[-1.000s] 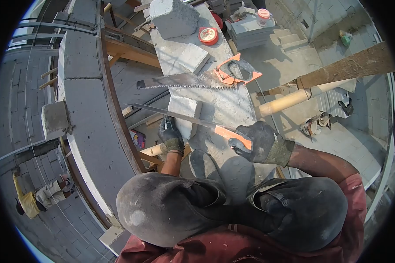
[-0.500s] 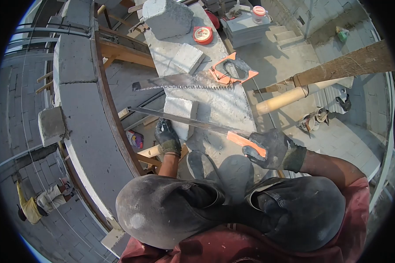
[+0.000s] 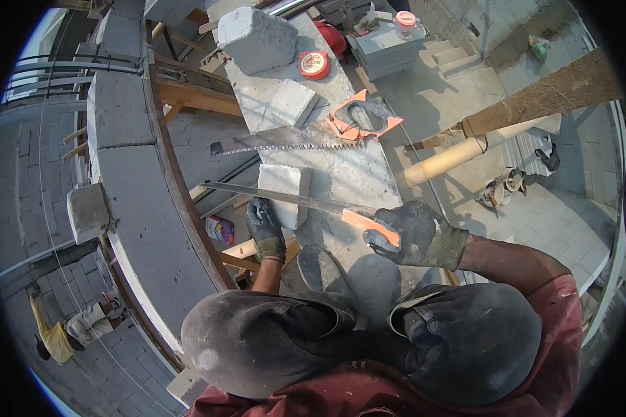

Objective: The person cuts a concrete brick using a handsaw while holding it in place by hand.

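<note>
My right hand point(image 3: 414, 233), in a dark glove, is closed around the orange handle point(image 3: 370, 226) of a handsaw. The saw's narrow-looking blade point(image 3: 313, 201) lies edge-on across a pale concrete block point(image 3: 285, 179), its tip sticking out past the block's left side. Beside that left side is my gloved left hand point(image 3: 266, 229), with fingers curled against the block below the blade. The block rests on a dusty grey plank point(image 3: 348, 174). Just beyond it lies a second handsaw point(image 3: 365, 118), flat, with an orange and black handle and a large-toothed blade.
A smaller block point(image 3: 292, 101), a red tape measure point(image 3: 314, 64) and a big rough block point(image 3: 257, 42) sit farther along the plank. A block wall point(image 3: 153, 201) runs along the left. Bamboo point(image 3: 445, 163) and a timber point(image 3: 542, 97) cross on the right. Another person point(image 3: 62, 333) is far below left.
My right hand and the saw handle have moved left, closer to the block. My left hand stays at the block's side. The whole view has shifted slightly.
</note>
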The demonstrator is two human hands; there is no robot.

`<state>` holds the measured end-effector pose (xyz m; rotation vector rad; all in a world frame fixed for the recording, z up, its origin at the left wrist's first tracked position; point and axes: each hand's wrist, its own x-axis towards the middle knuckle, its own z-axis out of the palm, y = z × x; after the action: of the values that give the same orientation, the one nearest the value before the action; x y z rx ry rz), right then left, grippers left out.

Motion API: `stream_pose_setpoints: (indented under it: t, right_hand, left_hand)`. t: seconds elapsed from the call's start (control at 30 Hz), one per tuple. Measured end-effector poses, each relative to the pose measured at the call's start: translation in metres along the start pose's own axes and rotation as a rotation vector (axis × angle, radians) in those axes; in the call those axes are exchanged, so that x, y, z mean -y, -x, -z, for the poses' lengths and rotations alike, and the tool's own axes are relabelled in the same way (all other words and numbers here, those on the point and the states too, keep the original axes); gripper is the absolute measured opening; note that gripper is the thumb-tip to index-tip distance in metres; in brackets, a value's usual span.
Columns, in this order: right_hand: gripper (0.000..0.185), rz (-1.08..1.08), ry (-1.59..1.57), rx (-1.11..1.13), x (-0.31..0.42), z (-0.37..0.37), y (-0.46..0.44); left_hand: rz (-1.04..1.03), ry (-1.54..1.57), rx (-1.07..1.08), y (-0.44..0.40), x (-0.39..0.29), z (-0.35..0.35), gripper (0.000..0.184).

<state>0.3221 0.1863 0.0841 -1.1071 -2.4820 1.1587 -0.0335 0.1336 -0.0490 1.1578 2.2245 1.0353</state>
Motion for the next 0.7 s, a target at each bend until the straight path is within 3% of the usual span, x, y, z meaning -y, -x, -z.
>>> stream_pose_setpoints:
  t: [0.07,0.13,0.17,0.27,0.33,0.4,0.43,0.47,0.53,0.6,0.63,0.7]
  right_hand:
    - [0.039,0.028,-0.046,-0.015,0.003,-0.009,0.004]
    - [0.04,0.002,-0.077,-0.058,0.008,-0.002,0.002]
    - [0.041,-0.008,-0.055,-0.024,0.01,0.001,-0.001]
    - [0.033,-0.02,-0.016,0.005,0.027,0.016,-0.005]
    - [0.027,-0.012,0.007,0.005,0.031,0.018,-0.008]
    - [0.023,0.097,-0.039,-0.051,0.026,0.015,-0.011]
    - [0.023,0.107,-0.035,-0.044,0.023,0.016,-0.012]
    - [0.019,0.176,-0.127,-0.115,0.019,0.018,-0.011]
    - [0.016,0.261,-0.222,-0.163,0.016,0.018,-0.011]
    - [0.011,0.185,-0.388,-0.204,0.016,0.013,-0.013]
    - [0.009,0.174,-0.307,-0.183,0.016,0.01,-0.016]
    - [0.007,0.131,-0.285,-0.148,0.013,-0.007,-0.015]
  left_hand:
    - [0.054,0.05,0.039,0.019,0.024,0.009,0.071]
    - [-0.384,-0.215,-0.048,0.051,0.01,0.011,0.117]
    - [-0.272,-0.349,0.092,0.057,0.001,0.014,0.146]
    - [-0.121,-0.15,0.08,0.051,0.024,-0.011,0.14]
    - [-0.146,-0.165,0.044,0.039,-0.006,-0.005,0.131]
    - [-0.116,0.083,0.09,0.029,-0.013,0.003,0.115]
    - [-0.149,0.019,0.104,0.017,-0.003,0.011,0.093]
    - [0.033,0.235,0.147,0.015,0.008,0.017,0.072]
    - [0.341,0.792,0.37,0.01,0.017,0.025,0.064]
    - [0.456,0.817,0.314,0.002,0.025,0.021,0.063]
    - [0.574,0.831,0.286,-0.001,0.029,0.019,0.061]
    - [0.61,0.856,0.249,0.002,0.032,0.019,0.061]
